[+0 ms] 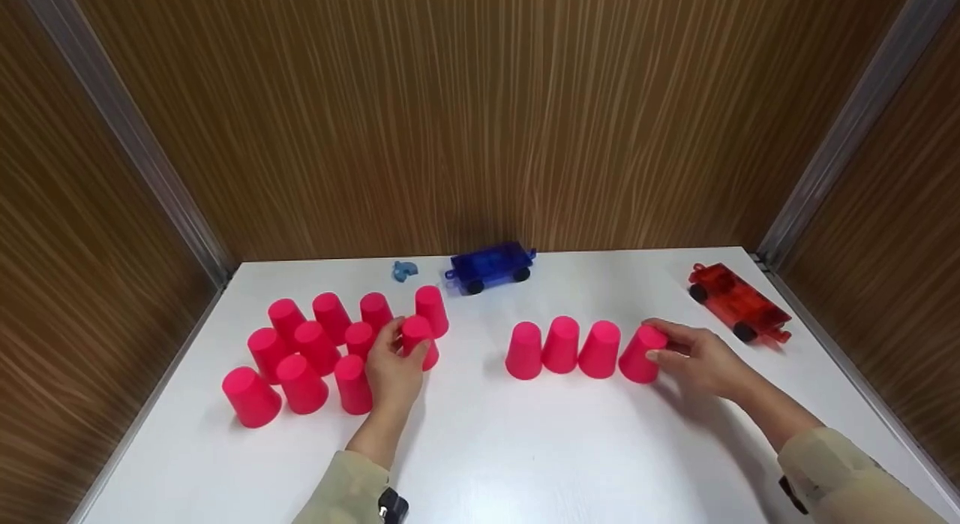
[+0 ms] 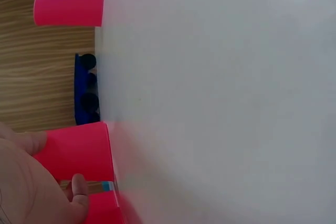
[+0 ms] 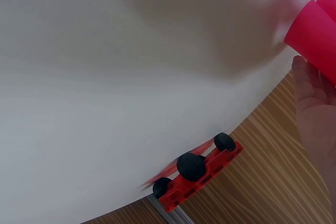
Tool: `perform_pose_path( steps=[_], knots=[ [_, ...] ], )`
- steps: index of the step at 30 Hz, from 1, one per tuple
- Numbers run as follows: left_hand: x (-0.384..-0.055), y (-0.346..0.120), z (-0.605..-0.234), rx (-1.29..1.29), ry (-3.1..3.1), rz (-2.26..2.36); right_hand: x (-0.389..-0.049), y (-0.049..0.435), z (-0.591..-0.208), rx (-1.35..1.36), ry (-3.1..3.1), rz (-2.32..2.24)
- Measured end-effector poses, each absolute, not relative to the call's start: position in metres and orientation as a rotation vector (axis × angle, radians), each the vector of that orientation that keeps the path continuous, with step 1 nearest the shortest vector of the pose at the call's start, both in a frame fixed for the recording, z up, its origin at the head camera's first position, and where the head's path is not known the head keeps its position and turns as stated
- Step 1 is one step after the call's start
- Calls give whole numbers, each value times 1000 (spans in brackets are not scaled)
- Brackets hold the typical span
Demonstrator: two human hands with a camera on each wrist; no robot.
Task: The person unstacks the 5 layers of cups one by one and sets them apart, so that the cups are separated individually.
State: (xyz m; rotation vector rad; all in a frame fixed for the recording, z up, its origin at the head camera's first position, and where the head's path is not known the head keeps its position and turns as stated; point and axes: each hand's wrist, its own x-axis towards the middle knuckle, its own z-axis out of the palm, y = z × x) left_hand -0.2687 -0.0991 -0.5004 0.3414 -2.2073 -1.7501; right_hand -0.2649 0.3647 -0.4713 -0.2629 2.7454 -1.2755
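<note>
Upside-down pink cups stand in two groups on the white table (image 1: 480, 449). At the right edge of the left group, my left hand (image 1: 396, 375) grips one pink cup (image 1: 417, 330) between thumb and fingers. The left wrist view shows that cup (image 2: 79, 153) at or very near the tabletop. My right hand (image 1: 705, 364) holds the rightmost cup (image 1: 639, 359) of a short row, thumb on the near side and fingers behind. This cup leans a little; in the right wrist view its rim (image 3: 302, 27) shows beside the fingers. Other cups in the row, such as the leftmost (image 1: 523, 351), stand upright.
A blue toy car base (image 1: 491, 266) with black wheels stands at the back, beside a small light-blue piece (image 1: 404, 270). At the right back is a red toy car base (image 1: 742, 302). Wood-patterned panels (image 1: 480, 118) close off the back and sides.
</note>
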Motion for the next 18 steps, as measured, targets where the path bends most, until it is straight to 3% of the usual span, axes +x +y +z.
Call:
perform_pose_path(
  steps=[18],
  knots=[
    [-269,-98,-500,338,-2232,-1720,-266,364,-471,-299,2734,-1305]
  ],
)
